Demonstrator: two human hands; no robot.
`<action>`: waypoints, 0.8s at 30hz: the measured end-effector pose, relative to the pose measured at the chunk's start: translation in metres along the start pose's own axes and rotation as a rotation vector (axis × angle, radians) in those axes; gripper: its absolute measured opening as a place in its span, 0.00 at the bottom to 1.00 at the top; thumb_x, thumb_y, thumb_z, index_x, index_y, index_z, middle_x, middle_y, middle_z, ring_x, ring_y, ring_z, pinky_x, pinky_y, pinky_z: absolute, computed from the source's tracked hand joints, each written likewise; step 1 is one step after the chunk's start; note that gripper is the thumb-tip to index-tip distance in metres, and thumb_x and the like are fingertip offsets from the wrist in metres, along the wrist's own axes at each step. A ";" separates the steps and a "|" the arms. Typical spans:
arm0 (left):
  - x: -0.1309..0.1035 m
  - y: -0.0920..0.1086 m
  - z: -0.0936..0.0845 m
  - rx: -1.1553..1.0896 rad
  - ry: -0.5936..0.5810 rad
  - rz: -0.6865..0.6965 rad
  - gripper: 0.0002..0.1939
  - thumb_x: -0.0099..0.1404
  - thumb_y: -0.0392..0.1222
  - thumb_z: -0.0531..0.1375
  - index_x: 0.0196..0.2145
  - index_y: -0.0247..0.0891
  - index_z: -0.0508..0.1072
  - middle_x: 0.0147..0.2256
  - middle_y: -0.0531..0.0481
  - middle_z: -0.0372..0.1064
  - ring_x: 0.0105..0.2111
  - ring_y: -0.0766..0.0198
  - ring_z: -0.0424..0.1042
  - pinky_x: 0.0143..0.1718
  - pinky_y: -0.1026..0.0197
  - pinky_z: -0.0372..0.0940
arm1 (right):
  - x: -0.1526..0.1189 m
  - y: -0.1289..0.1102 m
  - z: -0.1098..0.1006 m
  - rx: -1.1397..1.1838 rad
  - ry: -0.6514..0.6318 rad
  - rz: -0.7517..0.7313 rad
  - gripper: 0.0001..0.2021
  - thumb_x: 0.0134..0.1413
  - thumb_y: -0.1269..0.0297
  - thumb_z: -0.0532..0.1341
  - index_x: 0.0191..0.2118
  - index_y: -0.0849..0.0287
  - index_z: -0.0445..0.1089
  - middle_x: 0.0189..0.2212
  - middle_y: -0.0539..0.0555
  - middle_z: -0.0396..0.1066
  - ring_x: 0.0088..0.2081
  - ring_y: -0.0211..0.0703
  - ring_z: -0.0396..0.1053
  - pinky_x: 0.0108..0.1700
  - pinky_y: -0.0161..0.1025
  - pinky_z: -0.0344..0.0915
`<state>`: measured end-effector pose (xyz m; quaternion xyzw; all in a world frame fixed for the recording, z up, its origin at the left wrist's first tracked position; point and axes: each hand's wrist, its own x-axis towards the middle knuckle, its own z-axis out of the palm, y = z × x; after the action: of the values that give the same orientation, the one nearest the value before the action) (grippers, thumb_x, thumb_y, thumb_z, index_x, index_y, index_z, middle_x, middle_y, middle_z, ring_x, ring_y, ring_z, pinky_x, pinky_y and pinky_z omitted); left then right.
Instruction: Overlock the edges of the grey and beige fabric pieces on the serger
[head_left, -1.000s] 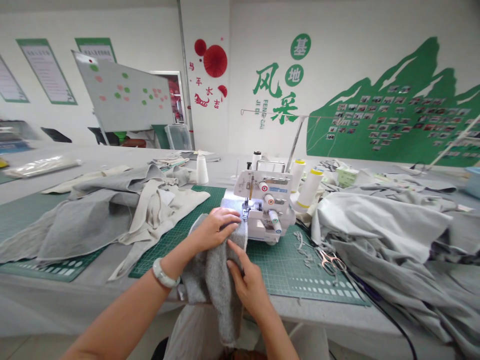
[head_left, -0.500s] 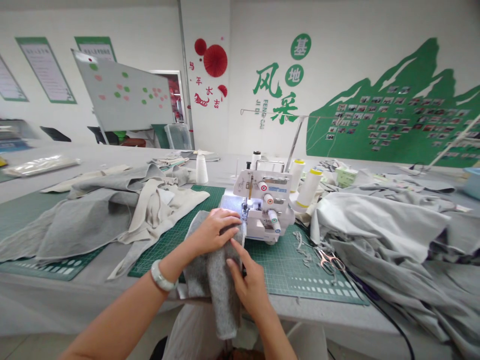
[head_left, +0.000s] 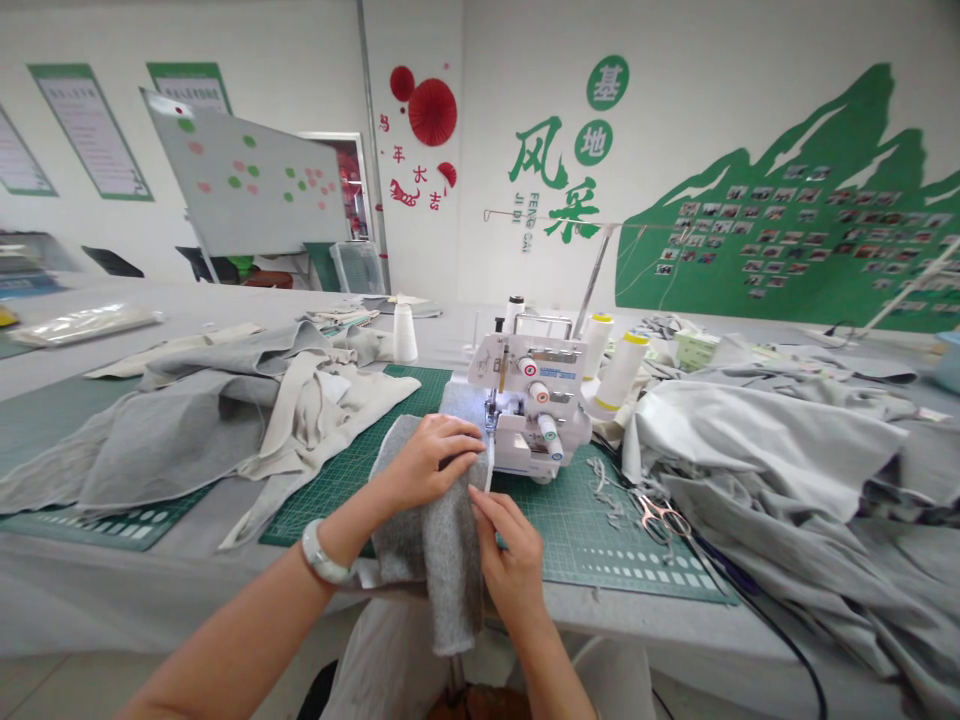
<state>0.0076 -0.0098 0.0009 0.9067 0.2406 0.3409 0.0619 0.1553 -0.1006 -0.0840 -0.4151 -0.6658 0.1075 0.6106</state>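
A piece of grey fabric (head_left: 454, 560) runs under the presser foot of a white overlock sewing machine (head_left: 525, 400), and its near end hangs over the table edge. My left hand (head_left: 435, 460), with a pale bangle above its wrist, lies on top of the fabric just left of the foot, its fingers stretched out and the thumb apart. Closer to me, my right hand (head_left: 506, 545) pinches the fabric's right edge between thumb and forefinger. The machine's lamp lights the stretch of cloth by the needle.
Green cutting mats (head_left: 622, 540) lie beneath the machine. Scissors (head_left: 660, 515) and thread scraps are to its right, beside a heap of grey fabric (head_left: 765, 450). More cloth pieces (head_left: 187, 430) spread at left. Thread cones (head_left: 622, 370) stand behind the machine; another cone (head_left: 404, 335) is left of it.
My right hand has shifted slightly right and its fingers have closed on the fabric edge. The hanging fabric end sits a little higher. My left hand stays on the cloth near the foot.
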 end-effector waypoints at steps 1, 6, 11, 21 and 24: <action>0.000 -0.001 0.001 -0.012 0.010 -0.003 0.11 0.69 0.38 0.55 0.45 0.41 0.75 0.48 0.47 0.72 0.50 0.58 0.68 0.54 0.52 0.58 | 0.000 0.000 0.000 0.000 -0.001 -0.007 0.15 0.63 0.74 0.55 0.51 0.54 0.73 0.38 0.54 0.74 0.39 0.40 0.72 0.41 0.35 0.68; -0.001 -0.005 0.003 -0.022 0.019 -0.014 0.11 0.69 0.38 0.54 0.45 0.41 0.74 0.49 0.46 0.72 0.51 0.58 0.68 0.54 0.53 0.59 | 0.001 0.001 0.000 0.002 0.008 -0.022 0.15 0.63 0.75 0.55 0.50 0.54 0.73 0.38 0.54 0.75 0.40 0.40 0.73 0.42 0.36 0.69; -0.001 -0.007 0.004 -0.009 0.021 -0.031 0.11 0.69 0.38 0.54 0.46 0.40 0.74 0.49 0.46 0.71 0.51 0.58 0.68 0.55 0.52 0.60 | 0.000 0.000 0.000 -0.009 -0.007 -0.020 0.15 0.63 0.74 0.56 0.50 0.54 0.74 0.39 0.54 0.77 0.40 0.39 0.74 0.43 0.35 0.70; -0.002 0.000 0.001 -0.016 0.049 0.011 0.10 0.69 0.38 0.55 0.44 0.40 0.74 0.47 0.47 0.73 0.49 0.59 0.69 0.54 0.52 0.60 | 0.000 0.000 0.000 -0.020 -0.018 -0.030 0.15 0.63 0.73 0.55 0.50 0.54 0.73 0.39 0.55 0.78 0.39 0.40 0.75 0.42 0.37 0.72; -0.003 0.001 0.002 -0.012 0.038 0.018 0.10 0.68 0.38 0.55 0.45 0.40 0.74 0.48 0.46 0.72 0.50 0.58 0.69 0.54 0.51 0.59 | 0.000 -0.001 0.000 -0.022 -0.025 -0.032 0.14 0.64 0.72 0.55 0.50 0.54 0.74 0.39 0.55 0.78 0.39 0.41 0.76 0.41 0.37 0.72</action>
<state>0.0076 -0.0118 -0.0017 0.9018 0.2316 0.3601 0.0597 0.1546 -0.1008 -0.0832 -0.4097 -0.6811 0.0957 0.5992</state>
